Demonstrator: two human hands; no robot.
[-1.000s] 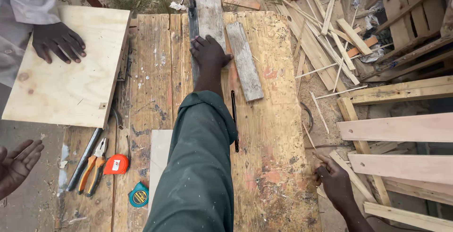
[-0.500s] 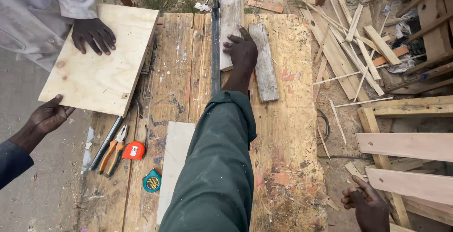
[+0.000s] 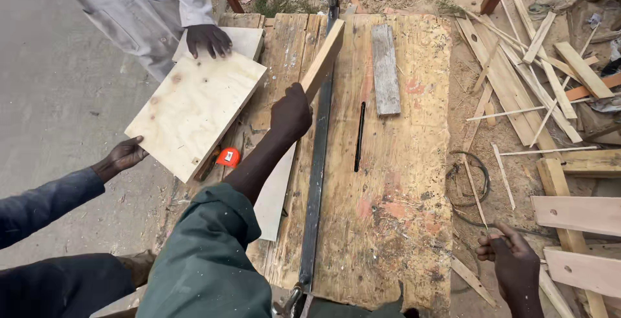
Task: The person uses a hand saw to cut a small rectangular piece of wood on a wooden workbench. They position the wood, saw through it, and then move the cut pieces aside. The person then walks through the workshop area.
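1. Wooden batten (image 3: 325, 59) — a short pale length of sawn timber, lifted on a tilt above the far half of the workbench (image 3: 401, 227), its upper end toward the far edge.
2. Left hand (image 3: 290, 112) is closed around the batten's lower end. Judged from its look: light, stiff, rough-sawn and not slippery, so a one-handed hold near the end or middle should serve, minding splinters.
3. Right hand (image 3: 511, 260) hangs off the bench's right edge, fingers curled, near a thin wood strip (image 3: 475, 188) and a wire coil (image 3: 467, 175); whether it holds anything cannot be told.
4. Beside the batten: a long metal bar clamp (image 3: 317, 182) running near edge to far edge, a black pencil-like rod (image 3: 359, 135), a grey weathered board (image 3: 385, 69).
5. At the left edge, two other people steady a plywood panel (image 3: 194, 108); an orange tape measure (image 3: 228, 157) lies just under it.
6. Half a second earlier the left hand lay flat on boards near the far edge; now it has a batten raised — and the panel sits closer in.
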